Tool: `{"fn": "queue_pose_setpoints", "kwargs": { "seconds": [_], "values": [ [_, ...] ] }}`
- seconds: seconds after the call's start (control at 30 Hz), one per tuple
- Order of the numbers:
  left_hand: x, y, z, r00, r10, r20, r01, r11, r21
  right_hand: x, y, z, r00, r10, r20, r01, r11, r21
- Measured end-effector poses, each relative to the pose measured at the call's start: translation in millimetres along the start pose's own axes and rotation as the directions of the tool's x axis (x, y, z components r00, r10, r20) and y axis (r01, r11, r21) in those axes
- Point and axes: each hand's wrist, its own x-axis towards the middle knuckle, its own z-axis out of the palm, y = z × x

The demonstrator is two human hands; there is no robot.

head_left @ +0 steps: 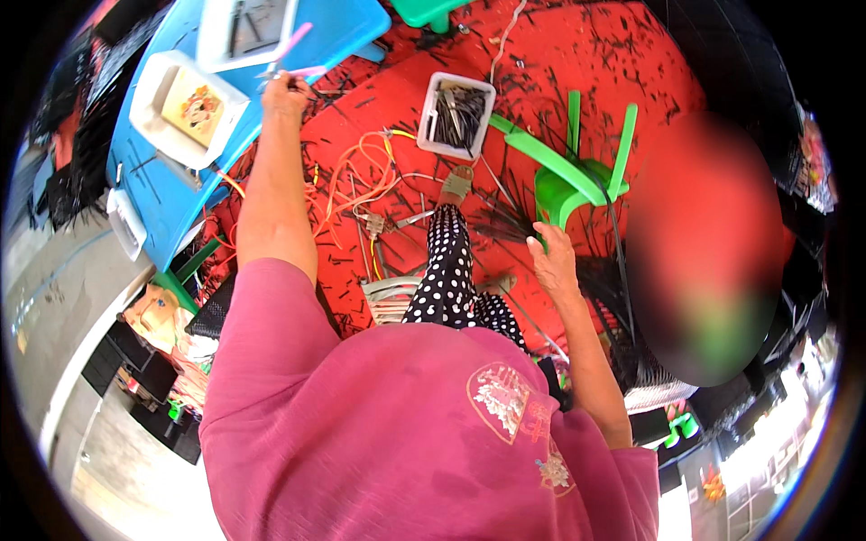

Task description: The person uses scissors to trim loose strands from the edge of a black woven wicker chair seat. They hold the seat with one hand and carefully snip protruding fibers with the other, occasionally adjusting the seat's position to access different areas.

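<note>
The pink-handled scissors (297, 38) are at the near edge of the blue table (356, 25), their two handles spread apart and pointing away to the right. The left hand (287, 97) pinches them near the metal part, fingers curled in. The left arm reaches forward, almost straight, slightly left of the body.

Beyond the scissors on the table is a white tray (213, 32); left of the hand, a white tub (149, 106) with a yellow picture inside.

The right arm is bent at the elbow, the forearm angled forward and inward. The right hand (556, 260) has its fingers forward and partly parted, beside a bundle of thin black strips (507, 219); whether it pinches any of them, I cannot tell.

Just past this hand lies an upturned green stool (564, 167). A white box (448, 151) of dark pieces stands between the arms, farther off, on the red floor covering (550, 54), which is strewn with black scraps.
</note>
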Motion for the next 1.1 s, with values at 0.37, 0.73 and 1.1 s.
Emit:
{"fn": "queue_pose_setpoints", "kwargs": {
  "seconds": [0.37, 0.73, 1.1],
  "values": [
    [-233.2, -165.3, 19.3, 0.795, -0.222, 0.565, -0.065, 0.895, 0.442, -57.8, -21.6, -8.3, 0.976, 0.027, -0.215, 0.064, 0.913, 0.402],
    [-585.6, -398.2, -36.5, 0.111, -0.926, 0.361, 0.419, 0.373, 0.828, -285.1, 73.8, -68.4, 0.709, 0.331, -0.622, 0.128, 0.808, 0.575],
    [-731.3, -549.1, -125.4, 0.205, -0.968, 0.143, -0.517, 0.017, 0.856, -570.8, 210.5, -38.8, 0.557, 0.717, -0.419, 0.092, 0.448, 0.889]
  ]
}}
